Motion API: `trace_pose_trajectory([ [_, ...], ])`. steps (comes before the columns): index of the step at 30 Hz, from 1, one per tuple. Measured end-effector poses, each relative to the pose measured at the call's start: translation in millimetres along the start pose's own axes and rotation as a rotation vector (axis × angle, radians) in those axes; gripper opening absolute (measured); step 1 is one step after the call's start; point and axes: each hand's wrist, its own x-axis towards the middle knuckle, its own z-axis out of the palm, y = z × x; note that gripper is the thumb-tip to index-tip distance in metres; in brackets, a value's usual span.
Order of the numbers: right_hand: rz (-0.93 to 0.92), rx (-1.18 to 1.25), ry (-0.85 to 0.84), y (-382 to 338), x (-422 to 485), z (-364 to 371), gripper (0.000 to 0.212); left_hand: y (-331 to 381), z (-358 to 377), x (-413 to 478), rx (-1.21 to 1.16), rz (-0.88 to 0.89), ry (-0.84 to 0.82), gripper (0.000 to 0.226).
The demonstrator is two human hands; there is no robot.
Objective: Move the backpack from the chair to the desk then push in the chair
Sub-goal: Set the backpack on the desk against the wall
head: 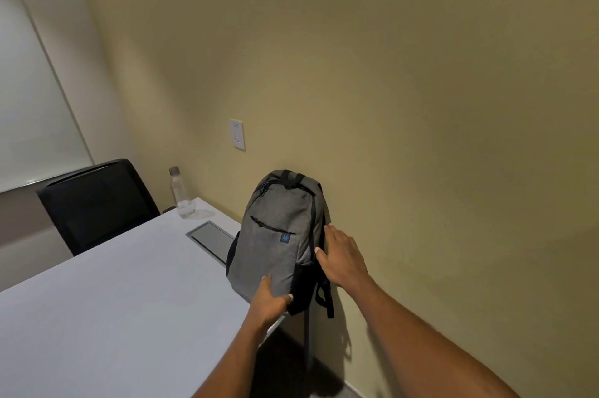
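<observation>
Grey woven backpack [278, 235] upright on white desk [113, 300], top far; left hand [270, 298] grips base, right hand [343, 260] spread on side.

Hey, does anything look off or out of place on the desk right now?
The backpack stands upright at the desk's right edge, its bottom corner and a strap hanging past it, leaning toward the wall. Both hands touch it. The bottle stands upright; nothing is spilled.

The white table [97, 300] carries a grey backpack [278, 235] upright at its right edge, and a clear bottle [181, 196] at the far corner.
</observation>
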Motion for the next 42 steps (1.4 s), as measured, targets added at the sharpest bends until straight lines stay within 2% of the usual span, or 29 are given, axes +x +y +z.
trace_pose_trajectory([
  [4, 0.055, -0.017, 0.013, -3, -75, -6, 0.066, -23, 8, -68, 0.121, 0.029, -0.034, 0.075],
  [11, 0.18, -0.139, 0.044, -14, -222, -7, 0.06, -64, 23, -188, 0.193, 0.076, -0.139, 0.076],
  [19, 0.315, -0.206, -0.037, 5, -367, 17, 0.057, -107, 59, -283, 0.27, 0.116, -0.316, 0.05],
  [25, 0.373, -0.155, -0.093, 20, -429, 43, 0.057, -142, 96, -322, 0.431, 0.136, -0.268, 0.064],
  [29, 0.374, -0.085, -0.088, 12, -468, 55, 0.048, -161, 104, -345, 0.471, 0.153, -0.293, 0.068],
  [35, 0.333, 0.043, 0.001, -52, -524, 59, 0.044, -179, 56, -398, 0.532, 0.29, -0.259, 0.06],
  [42, 0.203, 0.15, 0.158, -205, -571, 58, 0.06, -201, -86, -469, 0.538, 0.445, -0.095, 0.055],
])
